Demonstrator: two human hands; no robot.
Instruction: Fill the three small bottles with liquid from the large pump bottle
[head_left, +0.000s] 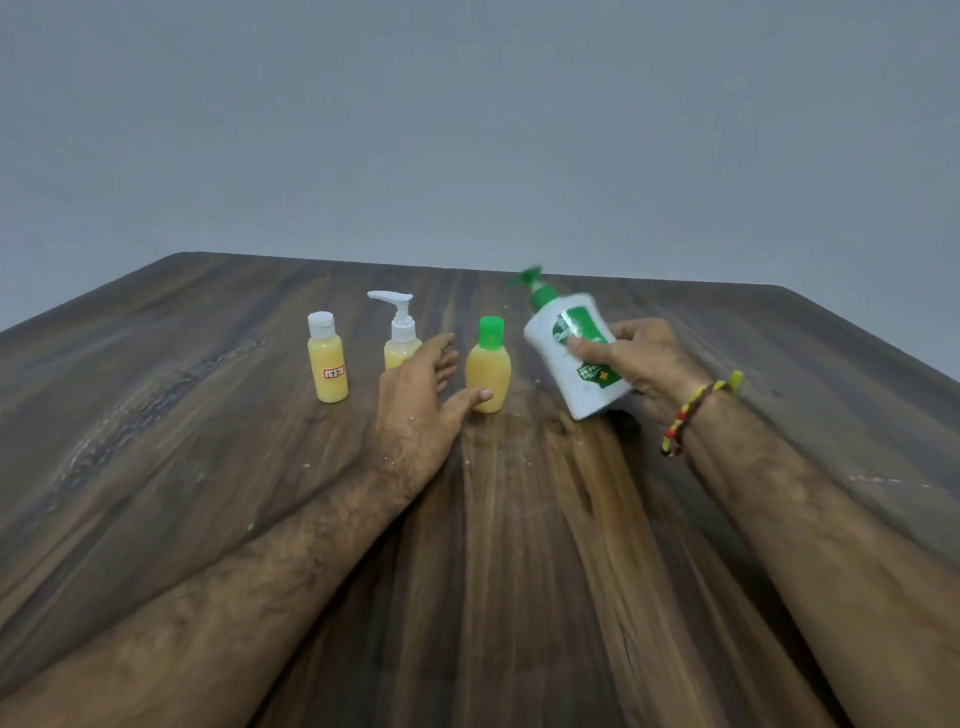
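Observation:
Three small bottles of yellow liquid stand in a row on the wooden table (519, 545). A white-capped bottle (327, 362) with a small label is at the left. A small white-pump bottle (399, 332) is in the middle, partly behind my left hand (423, 400). A green-capped bottle (488, 370) is at the right. My left hand is open, its thumb touching the green-capped bottle's lower front. My right hand (644, 364) grips the large white pump bottle (574, 348) with a green pump, tilted to the left just above the table.
A plain grey wall rises behind the table's far edge. The table's right corner slopes away at the far right. A beaded bracelet (691, 410) is on my right wrist. Small pale specks dot the wood near the bottles.

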